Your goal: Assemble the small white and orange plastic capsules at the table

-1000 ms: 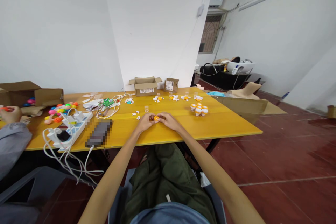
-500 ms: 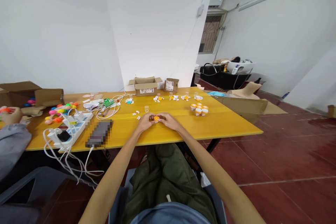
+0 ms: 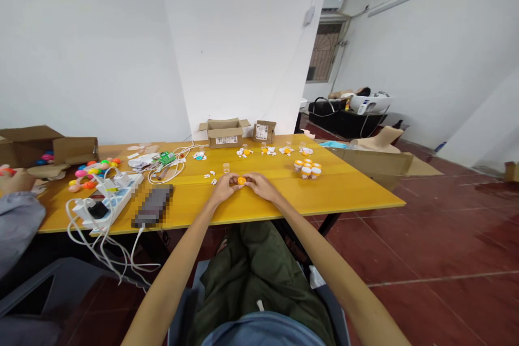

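Observation:
My left hand (image 3: 224,187) and my right hand (image 3: 259,185) meet at the middle of the yellow table (image 3: 344,192). Both pinch a small orange cap (image 3: 241,180) held between the fingertips, just above the tabletop. A little beyond them stands a small clear vial (image 3: 226,167). To the right sits a cluster of orange-capped vials (image 3: 307,168). Small white and orange parts (image 3: 267,150) lie in a row further back.
Two open cardboard boxes (image 3: 225,132) stand against the pillar. A white power strip (image 3: 108,198) with cables and a dark phone (image 3: 153,205) lie at the left. Another person's hand (image 3: 16,180) and grey sleeve are at the far left, near coloured balls (image 3: 91,173).
My hands have stayed together on the orange cap, with only slight finger movement. The other person's hand at the far left has shifted a little.

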The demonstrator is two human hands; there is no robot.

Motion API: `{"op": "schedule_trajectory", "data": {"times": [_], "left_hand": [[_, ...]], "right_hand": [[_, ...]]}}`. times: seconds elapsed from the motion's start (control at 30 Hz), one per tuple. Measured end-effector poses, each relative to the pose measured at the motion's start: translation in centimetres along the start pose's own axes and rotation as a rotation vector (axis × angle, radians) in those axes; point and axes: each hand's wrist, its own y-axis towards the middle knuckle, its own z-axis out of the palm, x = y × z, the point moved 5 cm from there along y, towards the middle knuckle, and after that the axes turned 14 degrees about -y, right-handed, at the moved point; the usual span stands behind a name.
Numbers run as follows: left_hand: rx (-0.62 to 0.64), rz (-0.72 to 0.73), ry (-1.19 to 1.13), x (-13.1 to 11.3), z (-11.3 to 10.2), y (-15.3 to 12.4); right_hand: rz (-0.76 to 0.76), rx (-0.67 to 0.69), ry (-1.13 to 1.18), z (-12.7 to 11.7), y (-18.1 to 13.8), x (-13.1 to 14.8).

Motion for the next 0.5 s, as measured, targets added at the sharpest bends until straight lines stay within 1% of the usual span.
{"op": "schedule_trajectory", "data": {"times": [0.3,0.5], "left_hand": [[-0.033,0.036,0.056,-0.39,-0.5,-0.02],[-0.009,0.019,0.024,-0.1,-0.26,0.07]], "right_hand": [[0.016,-0.013,0.019,-0.22,-0.06,0.28],[0.015,-0.021,0.012,0.01,-0.1,0.0]]}}
